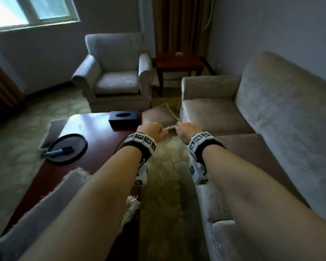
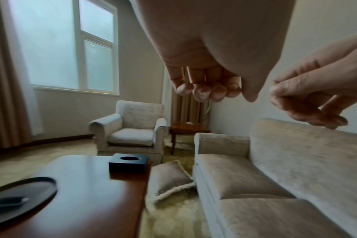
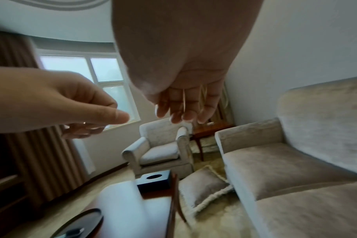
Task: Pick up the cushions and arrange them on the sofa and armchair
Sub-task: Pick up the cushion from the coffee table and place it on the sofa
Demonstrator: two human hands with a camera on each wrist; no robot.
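Head view: both hands (image 1: 152, 130) (image 1: 184, 129), loosely curled and empty, hover above the floor cushion (image 2: 169, 178); its fringe risks snagging the table (image 1: 94, 129) on lifting.

Two cushions, one on the floor (image 1: 158, 117) and one at the desk's near end (image 1: 51, 200), one sofa (image 1: 271, 113), one armchair (image 1: 115, 72), one desk (image 1: 94, 132), one side table (image 1: 179, 63), one black box (image 1: 123, 118), one tray (image 1: 68, 147) and two hands, left (image 1: 151, 131) and right (image 1: 185, 131).

Bare forearms, each wrist wearing a black strap (image 1: 211, 147) ringed with white blocks (image 1: 140, 139) bearing black-and-white square markers.
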